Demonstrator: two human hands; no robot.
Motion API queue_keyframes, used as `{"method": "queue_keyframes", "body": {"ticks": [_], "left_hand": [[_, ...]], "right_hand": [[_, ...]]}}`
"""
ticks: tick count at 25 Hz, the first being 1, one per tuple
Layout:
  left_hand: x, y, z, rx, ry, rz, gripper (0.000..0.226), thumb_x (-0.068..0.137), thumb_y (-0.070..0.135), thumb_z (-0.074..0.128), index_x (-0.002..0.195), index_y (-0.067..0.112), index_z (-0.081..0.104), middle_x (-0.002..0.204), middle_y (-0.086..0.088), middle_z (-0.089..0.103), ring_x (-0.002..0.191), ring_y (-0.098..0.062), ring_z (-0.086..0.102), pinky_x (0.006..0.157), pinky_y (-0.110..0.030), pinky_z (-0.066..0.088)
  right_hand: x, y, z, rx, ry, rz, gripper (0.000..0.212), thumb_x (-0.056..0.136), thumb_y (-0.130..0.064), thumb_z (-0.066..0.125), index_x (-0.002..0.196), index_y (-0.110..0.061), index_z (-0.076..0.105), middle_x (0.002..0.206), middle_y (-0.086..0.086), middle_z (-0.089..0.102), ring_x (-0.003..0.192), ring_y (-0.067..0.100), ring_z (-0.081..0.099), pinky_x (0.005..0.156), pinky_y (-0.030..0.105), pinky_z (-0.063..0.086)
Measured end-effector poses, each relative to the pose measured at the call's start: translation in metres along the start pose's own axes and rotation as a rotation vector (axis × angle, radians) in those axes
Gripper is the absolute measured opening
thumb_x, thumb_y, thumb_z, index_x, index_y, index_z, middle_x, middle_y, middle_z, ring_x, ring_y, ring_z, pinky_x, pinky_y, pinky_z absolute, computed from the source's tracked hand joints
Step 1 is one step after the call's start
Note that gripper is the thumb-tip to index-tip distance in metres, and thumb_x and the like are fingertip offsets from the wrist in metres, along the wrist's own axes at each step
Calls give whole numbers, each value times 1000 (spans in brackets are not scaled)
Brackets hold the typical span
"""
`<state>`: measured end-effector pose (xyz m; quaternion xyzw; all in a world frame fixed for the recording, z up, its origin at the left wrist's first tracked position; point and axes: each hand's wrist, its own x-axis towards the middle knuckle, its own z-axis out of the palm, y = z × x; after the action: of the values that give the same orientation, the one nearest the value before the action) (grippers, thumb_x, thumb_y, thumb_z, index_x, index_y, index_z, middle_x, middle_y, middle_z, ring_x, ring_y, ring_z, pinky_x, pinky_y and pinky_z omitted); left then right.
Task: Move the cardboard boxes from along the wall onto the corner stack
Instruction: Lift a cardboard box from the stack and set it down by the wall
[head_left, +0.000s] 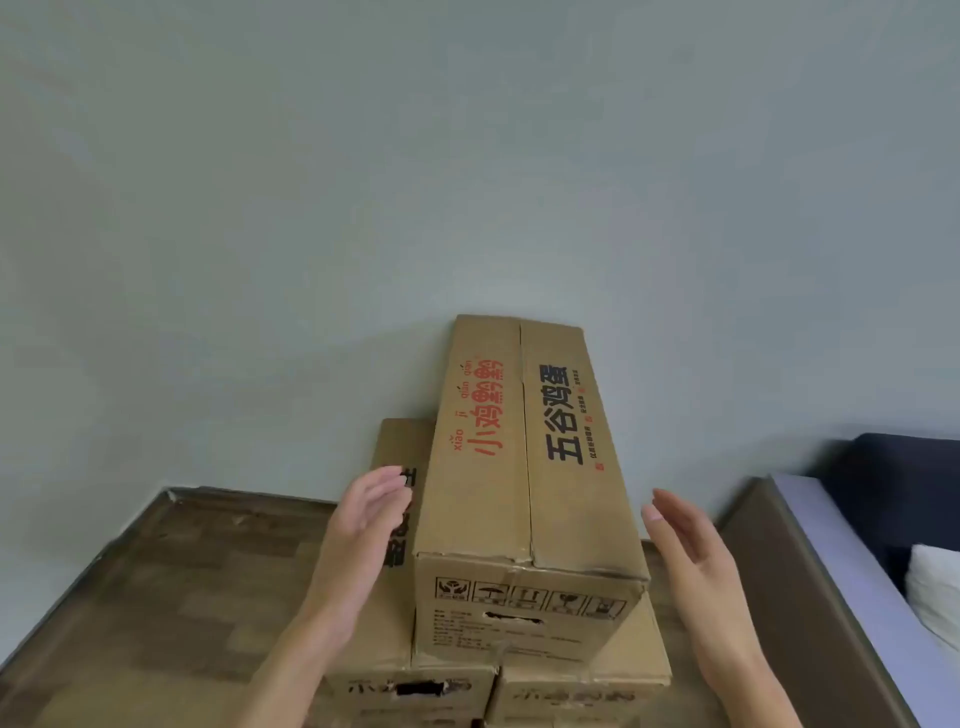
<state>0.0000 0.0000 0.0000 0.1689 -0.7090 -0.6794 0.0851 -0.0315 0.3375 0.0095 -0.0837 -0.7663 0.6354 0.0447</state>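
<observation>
A long cardboard box with red and black printed characters lies on top of a stack, its far end against the wall. Two more cardboard boxes carry it: a lower left box and a lower right box. My left hand hovers just off the top box's left side, fingers relaxed and slightly bent, holding nothing. On the other side, my right hand is spread flat a little away from the box's right side, also free of it.
The pale wall stands right behind the stack. Wood-pattern floor spreads to the left. A bed with a dark frame, a lilac sheet and a white pillow stands close on the right.
</observation>
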Motion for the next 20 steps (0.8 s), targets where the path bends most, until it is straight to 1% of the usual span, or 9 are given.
{"method": "queue_keyframes", "body": {"ticks": [2, 4, 6, 8, 11, 13, 16, 18, 20], "left_hand": [[12, -5, 18, 77, -33, -70, 56, 99, 53, 70, 151, 39, 54, 151, 21, 58, 138, -4, 56, 118, -39, 41], [23, -11, 39, 101, -85, -128, 77, 95, 58, 73, 163, 35, 42, 161, 18, 48, 145, -7, 48, 123, -44, 35], [35, -17, 57, 101, -96, -165, 85, 95, 54, 75, 167, 33, 35, 159, 17, 46, 136, -4, 50, 118, -40, 38], [49, -25, 68, 96, -58, -200, 90, 94, 49, 79, 169, 33, 31, 162, 13, 48, 128, -7, 55, 111, -39, 44], [70, -40, 68, 180, 8, -285, 94, 89, 42, 86, 167, 35, 35, 163, 5, 52, 134, -20, 59, 111, -49, 51], [76, -47, 65, 196, 9, -322, 96, 84, 43, 90, 165, 39, 38, 160, 5, 55, 134, -22, 60, 110, -52, 52], [76, -46, 64, 192, -11, -363, 105, 78, 54, 92, 166, 48, 35, 156, 10, 57, 134, -21, 59, 115, -57, 47], [76, -42, 65, 201, -43, -381, 115, 74, 55, 94, 168, 50, 28, 155, 12, 57, 135, -21, 58, 118, -58, 44], [74, -32, 68, 192, -56, -374, 120, 73, 50, 96, 170, 48, 25, 154, 13, 57, 135, -20, 59, 119, -58, 43]], "right_hand": [[20, 14, 0, -96, 16, 37, 68, 100, -52, 70, 160, -25, 55, 161, 1, 59, 143, 20, 56, 116, 40, 44], [41, 31, -2, -140, -27, 106, 75, 101, -50, 71, 167, -23, 46, 170, 5, 49, 153, 25, 49, 119, 45, 42], [58, 45, 1, -121, -63, 202, 81, 102, -48, 72, 170, -22, 39, 171, 8, 47, 154, 27, 48, 119, 44, 43], [73, 55, 3, -64, -136, 274, 82, 102, -44, 74, 171, -22, 37, 163, 7, 52, 143, 25, 56, 107, 37, 50], [85, 64, 13, -3, -228, 333, 74, 99, -42, 77, 165, -31, 45, 148, 0, 64, 123, 18, 68, 87, 29, 57], [89, 72, 20, 23, -234, 341, 70, 95, -45, 81, 158, -37, 52, 142, -2, 71, 120, 19, 75, 90, 33, 62], [96, 76, 26, 66, -242, 360, 80, 85, -47, 91, 155, -36, 53, 136, -3, 75, 117, 20, 78, 98, 41, 65], [96, 72, 27, 67, -298, 365, 84, 81, -42, 95, 153, -36, 53, 134, -4, 77, 116, 18, 79, 96, 37, 66], [97, 66, 23, 69, -314, 350, 78, 81, -38, 96, 148, -37, 57, 133, -4, 78, 113, 16, 80, 90, 32, 67]]}}
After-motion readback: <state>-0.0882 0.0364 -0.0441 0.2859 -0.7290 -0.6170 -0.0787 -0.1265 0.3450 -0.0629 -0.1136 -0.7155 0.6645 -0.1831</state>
